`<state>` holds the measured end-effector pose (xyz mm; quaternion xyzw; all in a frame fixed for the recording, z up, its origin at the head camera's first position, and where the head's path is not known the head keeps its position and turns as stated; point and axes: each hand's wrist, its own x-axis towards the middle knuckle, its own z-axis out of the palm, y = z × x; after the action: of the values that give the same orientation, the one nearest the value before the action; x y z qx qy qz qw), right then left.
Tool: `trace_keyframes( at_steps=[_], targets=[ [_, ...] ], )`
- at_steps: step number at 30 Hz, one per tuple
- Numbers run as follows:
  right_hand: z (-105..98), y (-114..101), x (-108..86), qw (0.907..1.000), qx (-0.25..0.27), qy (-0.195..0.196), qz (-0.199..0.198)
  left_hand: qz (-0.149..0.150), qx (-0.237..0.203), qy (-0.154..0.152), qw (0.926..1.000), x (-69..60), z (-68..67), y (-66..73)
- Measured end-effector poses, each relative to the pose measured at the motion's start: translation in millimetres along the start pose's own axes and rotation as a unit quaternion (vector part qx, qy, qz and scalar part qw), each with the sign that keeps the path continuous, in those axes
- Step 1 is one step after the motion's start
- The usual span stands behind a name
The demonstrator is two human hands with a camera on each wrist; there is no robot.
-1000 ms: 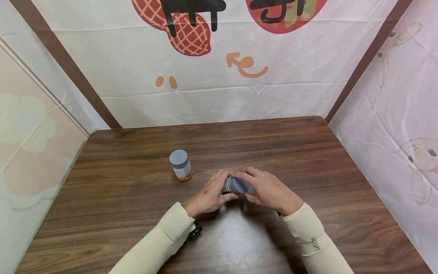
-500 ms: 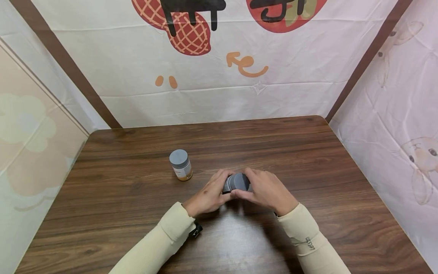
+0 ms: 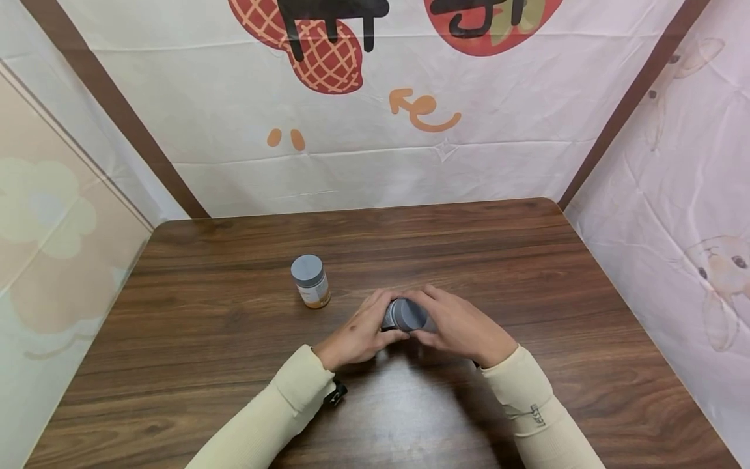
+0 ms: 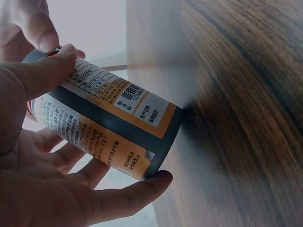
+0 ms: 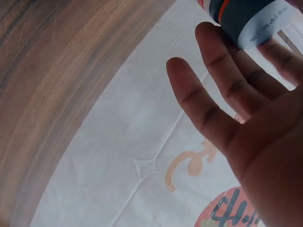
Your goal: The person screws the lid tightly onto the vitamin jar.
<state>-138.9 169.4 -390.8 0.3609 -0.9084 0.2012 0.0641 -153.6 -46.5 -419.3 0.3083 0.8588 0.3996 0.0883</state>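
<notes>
A jar with a grey lid (image 3: 411, 315) is held tilted above the table's middle, its lid end toward the right. My left hand (image 3: 359, 331) grips the jar's body, thumb on one side and fingers on the other. In the left wrist view, the jar's label (image 4: 102, 120) is orange and white on dark grey, with printed text and a barcode. My right hand (image 3: 459, 326) holds the lid between thumb and fingers. The right wrist view has the lid (image 5: 260, 23) at the top, while the nearest finger stands free of it.
Left of the hands, a second jar (image 3: 310, 281) with a grey lid and a white and orange label stands upright on the brown wooden table (image 3: 205, 293). A printed white cloth (image 3: 363, 182) hangs behind the table's far edge.
My right hand turned around the lid, its thumb swinging left at half a second ago, and now has turned back. The left hand and the standing jar stay in place.
</notes>
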Motion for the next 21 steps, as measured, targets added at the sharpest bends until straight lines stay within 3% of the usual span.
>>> trace_keyframes(
  at_steps=[6, 13, 15, 21],
  targets=[
    [3.1, -2.3, 1.2, 0.999, -0.008, 0.018, 0.04, -0.003, 0.0, 0.001, 1.0, -0.1, 0.7, 1.4],
    [4.9, -4.8, 1.0, 0.9949, 0.0, 0.0, 0.101, -0.012, 0.003, -0.002, 0.9999, -0.3, 0.2, 3.3],
    [3.4, -4.7, 0.0, 0.9958, -0.004, -0.004, 0.091, -0.007, 0.006, -0.001, 1.0, -0.9, 0.0, 3.7],
    [-2.1, -2.6, -2.1, 0.9998, -0.006, -0.01, 0.013, 0.0, 0.002, 0.002, 1.0, -2.0, 0.6, 4.3]
  ],
)
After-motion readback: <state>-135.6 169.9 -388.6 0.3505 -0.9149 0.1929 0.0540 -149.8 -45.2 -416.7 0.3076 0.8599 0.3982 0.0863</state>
